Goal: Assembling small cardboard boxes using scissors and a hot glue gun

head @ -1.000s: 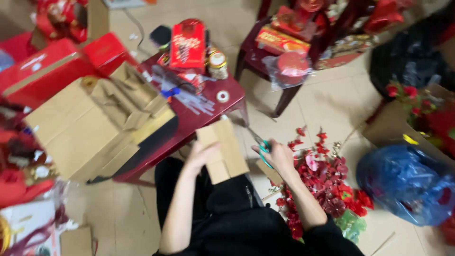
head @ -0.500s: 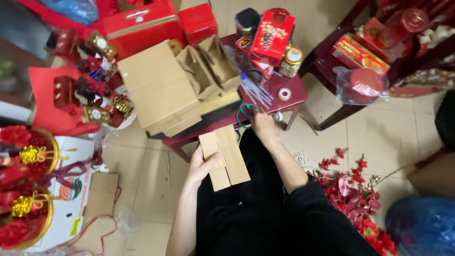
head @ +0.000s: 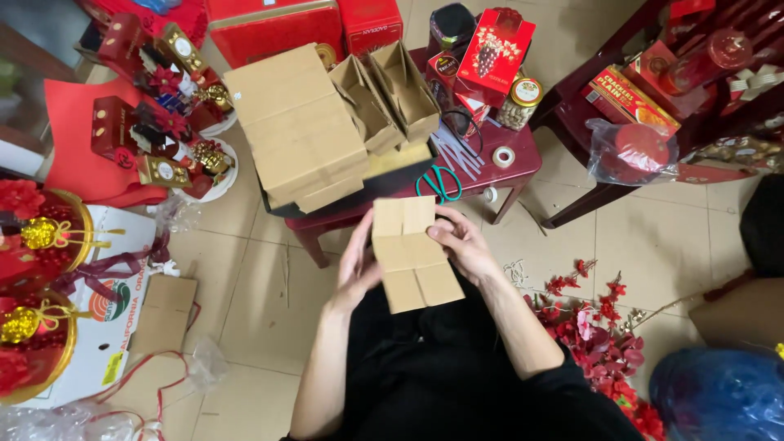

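Both hands, left (head: 357, 265) and right (head: 461, 242), grip a flat folded cardboard box blank (head: 412, 253) between them, above the lap; green-handled scissors (head: 439, 181) lie just beyond on the tabletop (head: 523, 159). Held only by its edges, the blank may buckle or slip

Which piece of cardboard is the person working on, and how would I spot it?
Start at the dark red table stacked with brown boxes. Just below its front edge, over the person's lap, the left hand and right hand hold a flat cardboard. Unlike the boxes, it is unfolded, creased into panels, and off the table.
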